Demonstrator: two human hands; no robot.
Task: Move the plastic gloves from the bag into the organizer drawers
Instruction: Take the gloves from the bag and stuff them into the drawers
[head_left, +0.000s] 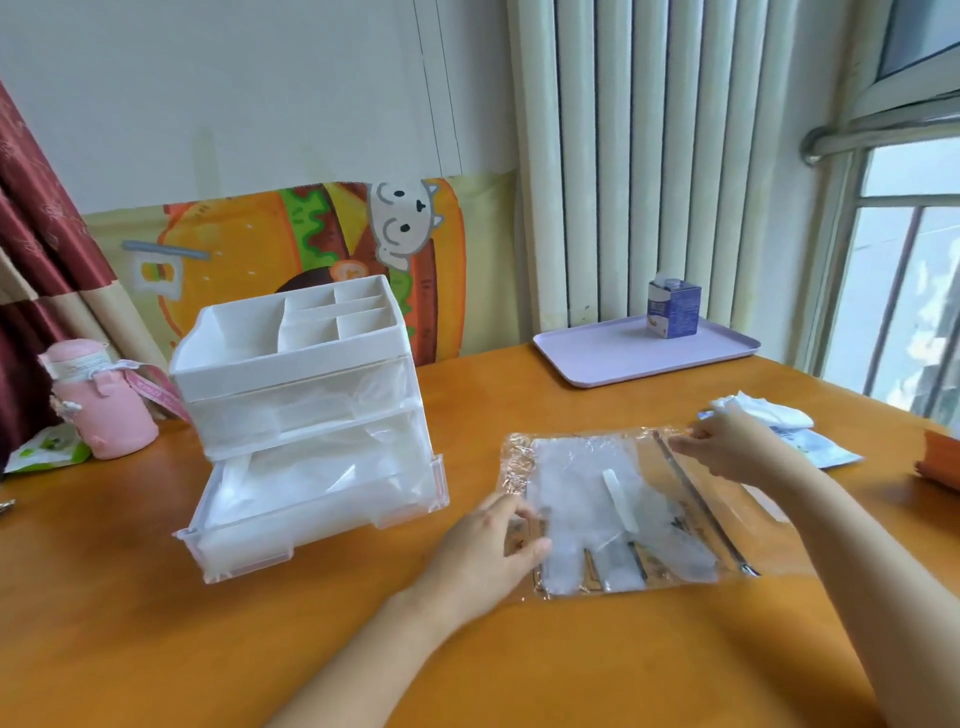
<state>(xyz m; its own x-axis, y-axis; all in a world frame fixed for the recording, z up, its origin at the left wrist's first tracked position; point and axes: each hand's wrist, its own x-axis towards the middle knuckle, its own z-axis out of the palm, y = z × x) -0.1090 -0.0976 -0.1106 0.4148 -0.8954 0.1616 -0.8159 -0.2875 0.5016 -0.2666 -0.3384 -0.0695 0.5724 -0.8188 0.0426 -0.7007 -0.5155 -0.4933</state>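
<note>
Orange wooden tabletop, by the window. White organizer, bottom drawer standing open with crumpled clear plastic inside. Right of the organizer: clear zip bag, lying flat, plastic gloves inside. Left hand pinches the bag edge nearest the organizer; right hand pinches its farthest corner. Risk: the thin gloves cling together, so one pull may drag out the whole stack or slide the bag.

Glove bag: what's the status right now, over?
Left hand pinches left edge of bag; right hand pinches its zip end. Gloves inside, flat on table. Bottom drawer open, nothing between.
</note>
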